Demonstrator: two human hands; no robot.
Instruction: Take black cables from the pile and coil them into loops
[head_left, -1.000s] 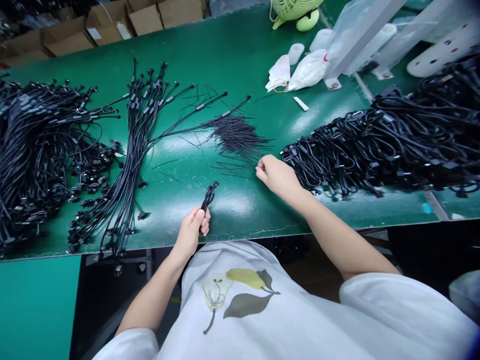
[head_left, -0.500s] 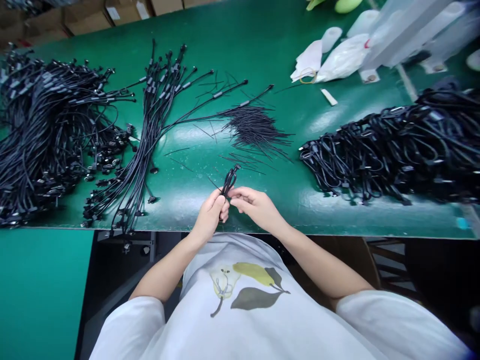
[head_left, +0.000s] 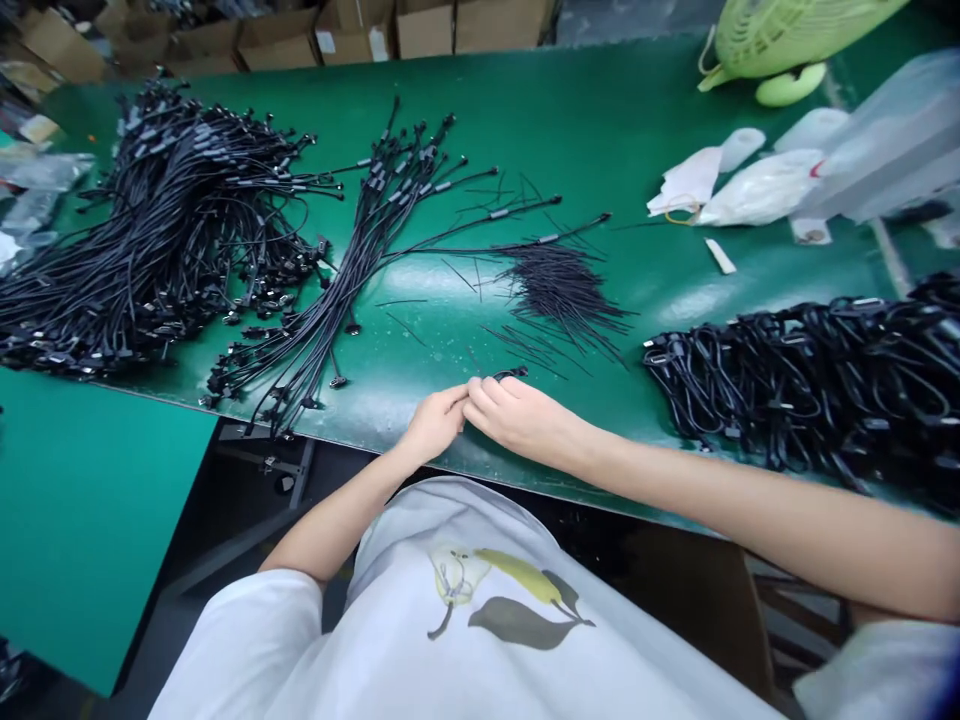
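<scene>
My left hand and my right hand meet at the front edge of the green table, fingers pinched together. Between them they hold a small folded black cable; only its end pokes out above my right knuckles. Just beyond my hands lies a heap of thin black ties. A fan of straight black cables lies to the left of it.
A big tangle of black cables fills the table's left side and a pile of coiled cables the right. Plastic bags, a green fan and cardboard boxes stand at the back.
My right hand came back from the tie heap and joined my left on the folded cable. The cable, upright before, is now tipped over behind my right hand. The view swung left.
</scene>
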